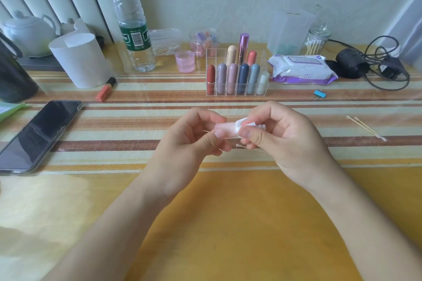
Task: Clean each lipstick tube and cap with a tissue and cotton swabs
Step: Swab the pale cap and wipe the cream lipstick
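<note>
Two grips noted above table (pixel 228 212) centre: left hand (pixel 194 139) pinching pale lipstick tube (pixel 225 129), long axis 9-to-3 o'clock; right hand (pixel 283 139), at 3 o'clock, pinching tissue (pixel 240 125) around its end.

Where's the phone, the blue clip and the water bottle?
phone (pixel 38 136): head view, middle of its dark screen.
blue clip (pixel 319 94): head view, its blue body.
water bottle (pixel 134 38): head view, its green label.

Left grip (pixel 194 137) and right grip (pixel 287 141): bare hands, nails pale and plain. Left forearm (pixel 123 217) and right forearm (pixel 360 217): bare to the lower frame edge.
</note>
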